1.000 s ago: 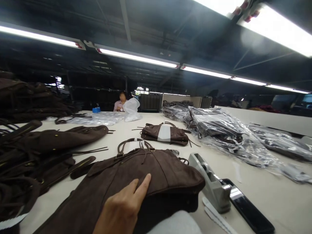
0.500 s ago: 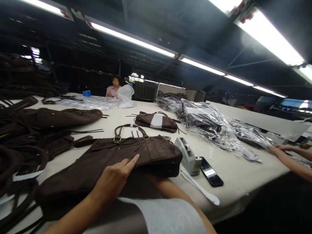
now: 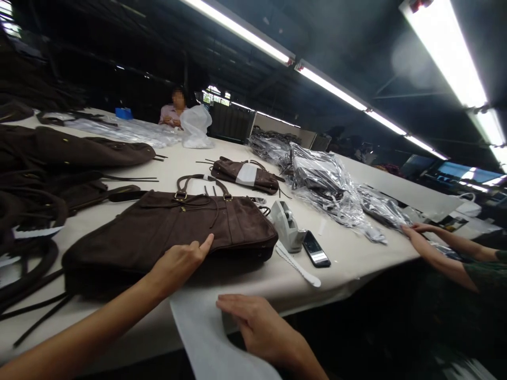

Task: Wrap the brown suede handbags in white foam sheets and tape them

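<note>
A dark brown handbag [image 3: 190,224] with two looped handles lies on its back near the table's front edge. My left hand [image 3: 180,266] grips its lower front side, one digit stretched along the surface; the other fingers are partly hidden. Below the bag, a white sheet-like strip [image 3: 202,327] hangs over the table edge. My right hand [image 3: 263,324] is at this strip, its fingers stretched out and the thumb lower down. I cannot see it pinching the strip.
A tape dispenser [image 3: 287,227], a phone [image 3: 316,249] and a scalloped white strip [image 3: 299,269] lie right of the bag. Behind is a smaller banded brown bag [image 3: 247,175]. Plastic-wrapped bags [image 3: 320,177] and a co-worker's hands [image 3: 415,232] are rightward; brown bags [image 3: 79,148] pile up left.
My right hand has come out from under the handbag, down to the white strip. The bag's right end has lowered towards the table. The view has shifted, and my left hand stays on the bag.
</note>
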`<action>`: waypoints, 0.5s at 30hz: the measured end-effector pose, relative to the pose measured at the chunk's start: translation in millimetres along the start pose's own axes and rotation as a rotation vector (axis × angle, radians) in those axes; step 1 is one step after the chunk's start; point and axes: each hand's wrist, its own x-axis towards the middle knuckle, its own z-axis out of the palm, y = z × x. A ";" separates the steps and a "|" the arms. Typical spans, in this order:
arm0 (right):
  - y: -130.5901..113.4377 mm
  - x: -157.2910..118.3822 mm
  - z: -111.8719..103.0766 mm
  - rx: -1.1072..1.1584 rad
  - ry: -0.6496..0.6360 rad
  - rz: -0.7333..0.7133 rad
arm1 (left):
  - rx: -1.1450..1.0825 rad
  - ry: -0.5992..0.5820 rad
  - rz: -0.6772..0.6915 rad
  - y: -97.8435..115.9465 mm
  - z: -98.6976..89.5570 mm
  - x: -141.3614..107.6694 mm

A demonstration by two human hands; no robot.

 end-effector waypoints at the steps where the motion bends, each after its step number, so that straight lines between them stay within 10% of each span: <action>1: -4.5 -3.6 -3.4 0.035 0.069 0.000 | 0.009 0.007 -0.007 1.1 0.8 -0.6; 8: -33.6 42.1 -52.5 0.085 0.238 -0.144 | 0.173 0.266 -0.139 26.0 43.8 -17.4; 15: 6.3 219.6 -87.2 -0.375 0.098 0.026 | 0.259 0.477 -0.208 32.9 85.9 -28.1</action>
